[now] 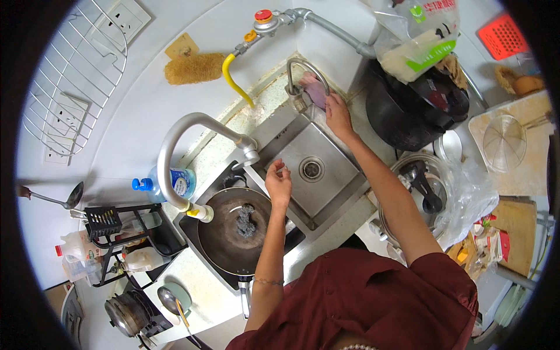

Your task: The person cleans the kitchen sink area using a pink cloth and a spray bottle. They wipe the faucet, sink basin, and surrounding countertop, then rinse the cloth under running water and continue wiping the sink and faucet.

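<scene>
My right hand [338, 114] reaches to the back corner of the sink, its fingertips at the edge of a purple cloth [316, 91] and the end of a small curved metal spout [311, 64]. Whether the fingers grip either is hidden. My left hand [278, 183] hovers by the near-left side of the steel sink basin [306, 192], fingers loosely curled and holding nothing. Left of it rests a dark frying pan [218, 245] with a grey steel-wool scourer [246, 222] inside. The large grey faucet [168, 148] arches over, its nozzle [203, 213] above the pan's rim.
A blue-capped pump bottle [183, 183] stands behind the faucet. At left are a black rack [127, 227] with bottles and a lidded pot [127, 313]. A black appliance [398, 113] stands right of the sink; a steel bowl with plastic bags [470, 197] lies near my right arm.
</scene>
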A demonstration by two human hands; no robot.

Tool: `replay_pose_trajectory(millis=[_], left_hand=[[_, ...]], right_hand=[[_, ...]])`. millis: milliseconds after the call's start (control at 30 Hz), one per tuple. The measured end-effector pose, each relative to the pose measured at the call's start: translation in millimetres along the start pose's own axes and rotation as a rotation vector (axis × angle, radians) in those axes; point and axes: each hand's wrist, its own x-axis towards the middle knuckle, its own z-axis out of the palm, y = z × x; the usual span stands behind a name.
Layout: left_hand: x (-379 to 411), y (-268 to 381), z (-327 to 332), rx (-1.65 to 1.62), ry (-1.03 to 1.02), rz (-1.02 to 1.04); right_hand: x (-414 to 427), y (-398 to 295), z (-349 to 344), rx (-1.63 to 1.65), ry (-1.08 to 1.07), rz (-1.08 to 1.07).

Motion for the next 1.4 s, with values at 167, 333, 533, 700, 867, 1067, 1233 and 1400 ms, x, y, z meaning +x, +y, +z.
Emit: replay_pose_trajectory(millis=[167,333,533,700,867,1067,1233,1400], left_hand=[[21,14,2,0.008,0.016,-0.034],[49,17,19,0.004,0.024,-0.061],[99,26,39,0.087,0.110,0.056],[156,57,59,0.138,0.095,0.160],[159,46,60,0.039,0.068,0.082],[105,15,54,-0.095,0.081,-0.052],[74,20,37,-0.217,0.134,-0.063],[63,37,6,-0.119,0.234,0.099]], right_hand=[[43,18,23,-0.144,-0.165,-0.130],[46,65,74,-0.153,-0.298,-0.146],[112,49,114,0.076,-0.331,-0.348],[121,85,145,0.057,-0.327,-0.256],[61,35,84,0.159,-0.173,-0.048],[-3,21,70,0.075,-0.034,0.003],[-54,-36,129,0.356,-0.038,0.077],[-35,-78,172,-0.071,-0.073,-0.023]])
